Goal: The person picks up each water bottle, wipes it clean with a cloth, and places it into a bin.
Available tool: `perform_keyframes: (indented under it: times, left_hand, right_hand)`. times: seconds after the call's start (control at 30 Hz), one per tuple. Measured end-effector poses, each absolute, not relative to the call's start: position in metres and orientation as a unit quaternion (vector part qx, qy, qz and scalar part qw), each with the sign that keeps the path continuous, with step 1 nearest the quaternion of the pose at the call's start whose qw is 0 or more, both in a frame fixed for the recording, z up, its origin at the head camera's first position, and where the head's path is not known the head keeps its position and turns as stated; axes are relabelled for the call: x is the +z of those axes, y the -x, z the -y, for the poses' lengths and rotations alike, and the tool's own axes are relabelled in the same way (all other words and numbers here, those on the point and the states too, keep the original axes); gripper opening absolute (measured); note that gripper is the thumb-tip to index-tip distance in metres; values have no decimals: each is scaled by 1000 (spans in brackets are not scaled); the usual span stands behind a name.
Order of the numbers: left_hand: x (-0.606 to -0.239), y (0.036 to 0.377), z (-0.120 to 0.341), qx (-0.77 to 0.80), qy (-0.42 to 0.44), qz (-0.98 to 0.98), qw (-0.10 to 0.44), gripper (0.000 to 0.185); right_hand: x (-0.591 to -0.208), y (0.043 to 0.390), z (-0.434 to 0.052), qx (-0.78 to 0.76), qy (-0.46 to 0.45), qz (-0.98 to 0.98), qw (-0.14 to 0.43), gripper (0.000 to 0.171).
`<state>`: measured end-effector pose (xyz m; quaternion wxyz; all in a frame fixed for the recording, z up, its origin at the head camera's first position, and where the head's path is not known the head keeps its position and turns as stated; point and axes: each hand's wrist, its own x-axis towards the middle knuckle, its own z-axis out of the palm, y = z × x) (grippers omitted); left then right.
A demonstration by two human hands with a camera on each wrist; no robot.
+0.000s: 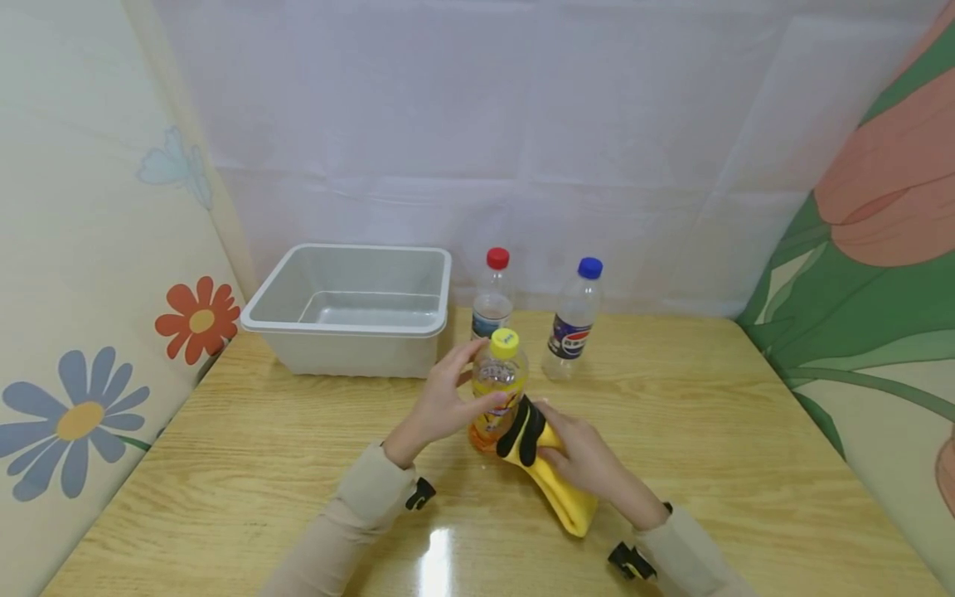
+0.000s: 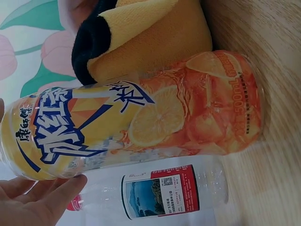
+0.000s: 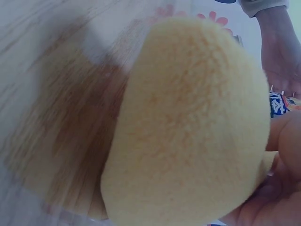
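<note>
A yellow-capped bottle (image 1: 497,390) with an orange and yellow label stands upright on the wooden table (image 1: 261,464). My left hand (image 1: 448,400) grips its upper part, fingers curled round the neck and shoulder. In the left wrist view the bottle (image 2: 141,122) fills the frame, with my fingertips (image 2: 42,197) at its top end. My right hand (image 1: 578,456) holds a folded yellow cloth with a black edge (image 1: 540,460) and presses it against the bottle's right side. In the right wrist view the cloth (image 3: 188,127) covers most of the frame.
Behind stand a red-capped clear bottle (image 1: 493,298) and a blue-capped clear bottle (image 1: 574,319). An empty white plastic tub (image 1: 351,311) sits at the back left. Flower-printed panels close in both sides, a white sheet hangs at the back.
</note>
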<state>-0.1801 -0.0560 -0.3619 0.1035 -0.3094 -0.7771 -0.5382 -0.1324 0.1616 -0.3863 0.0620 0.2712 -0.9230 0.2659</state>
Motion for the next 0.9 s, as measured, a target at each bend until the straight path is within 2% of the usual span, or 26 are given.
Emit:
perform_keyframes:
  times: [0.33,0.9]
  left_hand:
    - [-364,182,55,-536,312,774,125,67]
    - [-359,179,59,-559,304,767,81,64]
  right_hand:
    - [-383,130,-164,270,-255,927,56,58]
    - [-373,132,-176,286,-226,926,96,59]
